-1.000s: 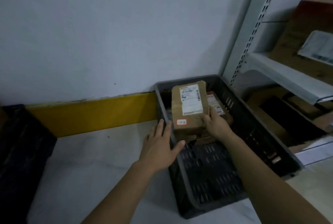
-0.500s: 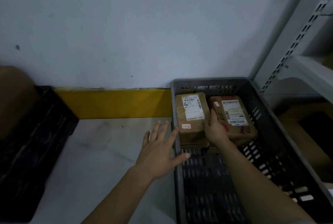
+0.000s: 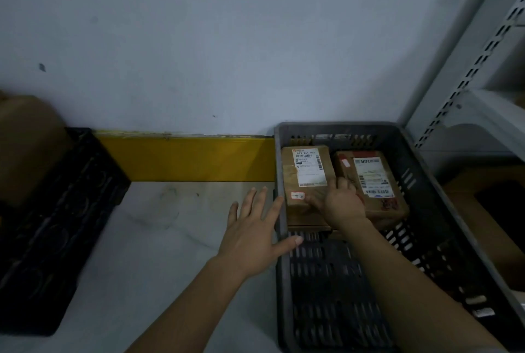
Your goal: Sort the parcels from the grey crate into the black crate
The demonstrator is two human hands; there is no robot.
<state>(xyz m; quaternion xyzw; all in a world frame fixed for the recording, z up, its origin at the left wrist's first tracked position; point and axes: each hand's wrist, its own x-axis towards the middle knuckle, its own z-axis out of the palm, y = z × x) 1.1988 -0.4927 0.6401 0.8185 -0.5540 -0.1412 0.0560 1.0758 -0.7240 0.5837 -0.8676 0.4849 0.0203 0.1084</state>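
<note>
The grey crate (image 3: 279,273) stands on the floor at the right. At its far end lie two brown parcels with white labels: a left parcel (image 3: 305,171) and a right parcel (image 3: 377,182). My right hand (image 3: 339,200) lies over the near end of the left parcel, fingers curled on it. The edge of something flat and brown shows under that parcel. My left hand (image 3: 252,233) hovers open with fingers spread beside the crate's left rim, thumb over the rim. The black crate (image 3: 59,225) sits at the far left, with a brown box (image 3: 25,148) in it.
A white wall with a yellow skirting strip (image 3: 184,159) closes off the back. A grey metal shelf rack (image 3: 468,68) rises at the right, with a cardboard box (image 3: 488,210) beneath it. Pale floor (image 3: 170,225) lies between the two crates.
The left parcel, tilted up on end a second ago, now lies flat in the grey crate. My right hand has shifted from its right edge onto its top. The view has swung left.
</note>
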